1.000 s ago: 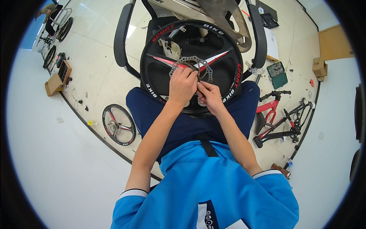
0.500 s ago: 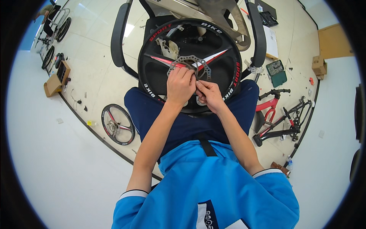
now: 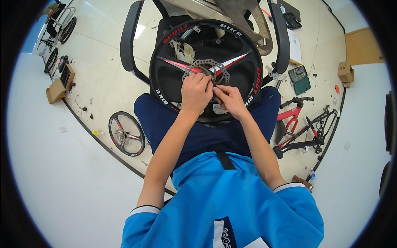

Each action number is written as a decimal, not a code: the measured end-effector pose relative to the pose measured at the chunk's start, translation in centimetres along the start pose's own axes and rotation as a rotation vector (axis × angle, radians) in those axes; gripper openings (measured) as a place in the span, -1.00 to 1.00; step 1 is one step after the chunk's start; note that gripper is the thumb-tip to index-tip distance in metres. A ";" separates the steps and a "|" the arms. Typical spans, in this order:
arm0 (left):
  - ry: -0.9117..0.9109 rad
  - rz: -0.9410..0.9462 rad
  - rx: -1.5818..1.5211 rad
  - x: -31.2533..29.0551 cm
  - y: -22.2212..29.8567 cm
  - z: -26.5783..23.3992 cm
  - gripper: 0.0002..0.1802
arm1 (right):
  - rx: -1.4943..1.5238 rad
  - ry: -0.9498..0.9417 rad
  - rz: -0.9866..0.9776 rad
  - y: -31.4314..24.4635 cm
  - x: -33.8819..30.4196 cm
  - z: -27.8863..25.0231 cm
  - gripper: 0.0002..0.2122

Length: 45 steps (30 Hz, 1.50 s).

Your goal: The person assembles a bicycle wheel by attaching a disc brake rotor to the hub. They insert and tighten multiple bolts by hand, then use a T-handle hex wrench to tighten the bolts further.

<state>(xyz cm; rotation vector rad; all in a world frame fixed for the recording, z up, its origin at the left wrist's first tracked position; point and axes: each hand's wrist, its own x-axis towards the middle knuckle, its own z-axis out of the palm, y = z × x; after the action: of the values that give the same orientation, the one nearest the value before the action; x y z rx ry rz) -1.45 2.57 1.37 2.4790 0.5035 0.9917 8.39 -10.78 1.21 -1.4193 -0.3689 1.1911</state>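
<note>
A black bicycle wheel [image 3: 154, 62] with red and white spokes lies flat across my thighs and the seat of an office chair. Over its hub sits a silver brake disc [image 3: 225, 75] with a perforated rim. My left hand [image 3: 196, 91] is closed over the disc's near left side, fingertips bunched at the hub. Beside it, my right hand [image 3: 230, 99] is closed in a pinch, thumb and forefinger meeting the left fingertips just right of the hub. Whatever either hand pinches is too small or hidden to name. A crumpled pale wrapper [image 3: 184, 53] shows through the wheel's far left gap.
Black armrests [image 3: 129, 37] flank the wheel, and a grey-brown frame part [image 3: 248, 20] lies beyond it. On the floor are a second wheel [image 3: 126, 134] at left, a red and black bike frame [image 3: 294, 124] and a green case [image 3: 302, 85] at right, and an open carton [image 3: 56, 91].
My right hand has shifted slightly, its fingers tucking a little closer around the pinch. My left hand and the wheel stay almost where they were.
</note>
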 end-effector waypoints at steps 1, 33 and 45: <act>0.000 0.002 -0.008 -0.1 -0.1 0.1 -0.84 | 0.008 0.001 0.026 -0.1 0.0 -0.1 -0.75; 0.244 0.042 -0.054 -3.0 -2.2 3.6 -0.62 | -0.372 -0.285 0.041 -4.6 2.0 -2.7 -0.75; 0.241 0.168 0.117 -1.3 -2.8 2.5 -0.70 | -0.308 -0.339 0.212 -5.4 3.7 -4.1 -0.78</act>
<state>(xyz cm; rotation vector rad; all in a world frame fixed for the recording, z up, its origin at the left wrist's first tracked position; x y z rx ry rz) -1.00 3.73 -2.45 2.5515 0.4431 1.3753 15.47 -8.69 3.44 -1.5462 -0.6733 1.6088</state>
